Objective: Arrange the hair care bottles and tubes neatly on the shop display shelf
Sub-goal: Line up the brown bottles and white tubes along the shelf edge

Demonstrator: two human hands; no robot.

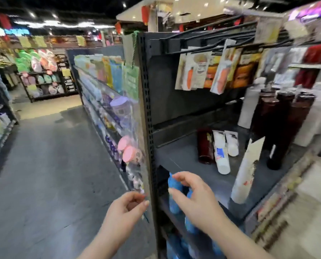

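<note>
Reaching forward low with left hand (126, 208) loosely curled, thumb close to forefinger, and right hand (193, 200) further ahead, fingers bent and parted, grasp unclear.
</note>
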